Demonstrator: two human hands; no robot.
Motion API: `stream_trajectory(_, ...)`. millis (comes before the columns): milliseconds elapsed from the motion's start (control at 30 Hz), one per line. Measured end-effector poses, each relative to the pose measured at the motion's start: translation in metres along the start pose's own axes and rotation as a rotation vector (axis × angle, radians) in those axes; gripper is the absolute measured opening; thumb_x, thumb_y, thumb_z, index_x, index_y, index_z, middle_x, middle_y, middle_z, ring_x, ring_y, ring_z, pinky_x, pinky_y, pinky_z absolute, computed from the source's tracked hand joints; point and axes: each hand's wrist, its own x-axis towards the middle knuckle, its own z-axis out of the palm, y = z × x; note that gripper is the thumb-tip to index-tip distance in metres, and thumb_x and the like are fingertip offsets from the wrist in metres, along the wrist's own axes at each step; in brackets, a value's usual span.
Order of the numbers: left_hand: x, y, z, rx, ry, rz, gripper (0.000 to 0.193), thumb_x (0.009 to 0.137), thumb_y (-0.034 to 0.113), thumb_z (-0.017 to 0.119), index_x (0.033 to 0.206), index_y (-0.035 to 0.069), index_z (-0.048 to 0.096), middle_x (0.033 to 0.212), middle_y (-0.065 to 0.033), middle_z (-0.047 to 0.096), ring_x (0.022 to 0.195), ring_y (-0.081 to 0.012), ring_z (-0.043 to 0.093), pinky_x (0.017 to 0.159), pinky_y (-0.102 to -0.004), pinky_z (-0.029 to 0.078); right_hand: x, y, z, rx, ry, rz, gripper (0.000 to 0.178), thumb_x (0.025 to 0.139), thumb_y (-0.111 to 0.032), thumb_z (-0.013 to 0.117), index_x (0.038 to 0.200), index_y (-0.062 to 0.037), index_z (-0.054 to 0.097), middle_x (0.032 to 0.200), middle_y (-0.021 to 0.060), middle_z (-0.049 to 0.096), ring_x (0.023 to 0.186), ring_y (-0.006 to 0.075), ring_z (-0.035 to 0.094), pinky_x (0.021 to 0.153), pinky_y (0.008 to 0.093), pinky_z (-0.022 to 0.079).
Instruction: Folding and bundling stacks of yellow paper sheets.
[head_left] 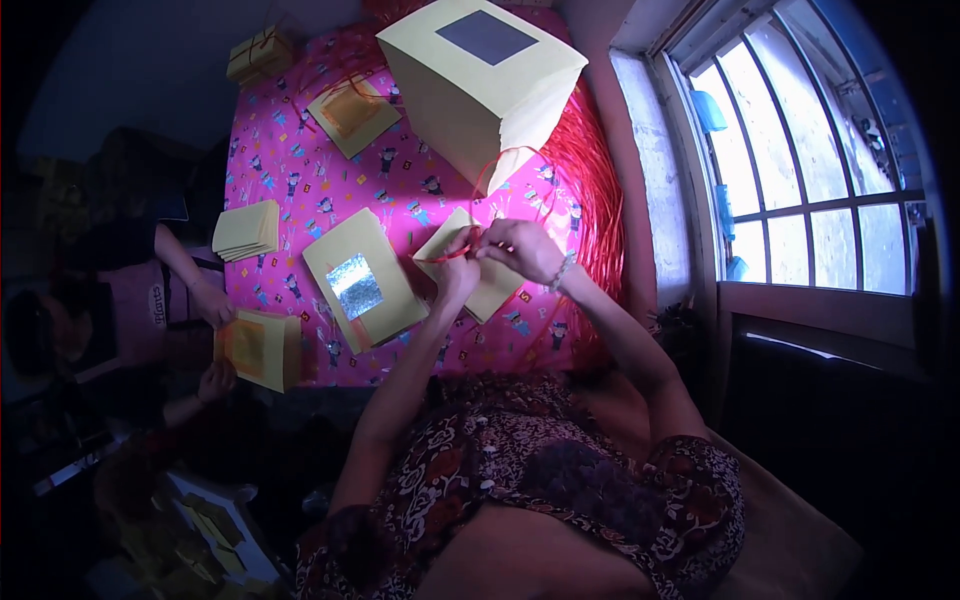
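Observation:
A red tie strand (553, 190) runs in a loop between my hands, above a small stack of yellow paper (492, 290) on the pink table. My left hand (459, 262) is closed on the strand over the stack's left part. With fingertips pinched together, my right hand (522, 250) grips the strand just beside it. Left of my hands lies a thicker stack of yellow paper with a shiny silver square (354, 287) on top and a reddish strand along it. My hands partly hide the stack beneath them.
A tall pile of yellow sheets (440, 100) stands at the back, beside a long bundle of red strands (597, 210) along the right edge. Left, a co-worker's hands (212, 303) hold a yellow stack with an orange square (243, 345). Further stacks (247, 228) lie around the pink tablecloth (400, 185). A barred window (800, 160) is right.

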Motion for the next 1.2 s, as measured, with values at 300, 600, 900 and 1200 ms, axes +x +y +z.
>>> stream_trajectory(300,-0.01,0.009,-0.007,0.351,-0.164,0.058,0.021,0.083,0.021,0.055,0.096,0.005,0.059,0.081,-0.0217,0.063,0.077,-0.0421,0.061,0.068,-0.0532,0.047,0.0,0.0,0.025,0.183,0.156,0.071,0.014,0.08,-0.013,0.068,0.089,-0.0021,0.066,0.082,0.0119,0.063,0.073,0.0257,0.062,0.066,0.0341,0.05)
stream_trajectory(600,-0.003,-0.003,-0.009,0.224,-0.112,0.226,0.026,0.093,0.023,0.045,0.092,0.0,0.055,0.091,-0.0242,0.059,0.086,-0.04,0.059,0.071,-0.052,0.045,0.003,0.016,0.019,-0.107,0.43,0.193,0.029,0.083,-0.029,0.066,0.099,-0.0045,0.066,0.095,0.0152,0.06,0.092,0.0317,0.058,0.084,0.0388,0.046)
stream_trajectory(900,-0.003,0.006,-0.028,-0.264,-0.288,-0.015,0.038,0.101,0.025,0.033,0.114,-0.001,0.057,0.108,-0.0117,0.063,0.099,-0.0175,0.059,0.08,-0.0298,0.046,-0.031,0.002,0.059,0.4,0.599,0.546,0.021,0.089,-0.019,0.062,0.082,-0.0005,0.055,0.071,0.0014,0.058,0.066,0.0076,0.054,0.061,0.0242,0.045)
stream_trajectory(1200,-0.014,0.007,-0.013,-0.147,-0.045,-0.06,0.03,0.098,0.017,0.037,0.108,0.0,0.06,0.093,-0.0132,0.067,0.086,-0.02,0.065,0.073,-0.0321,0.051,-0.075,-0.033,0.124,1.092,0.9,0.864,0.014,0.093,-0.023,0.054,0.087,-0.0113,0.057,0.083,-0.002,0.058,0.077,0.006,0.054,0.064,0.0206,0.043)
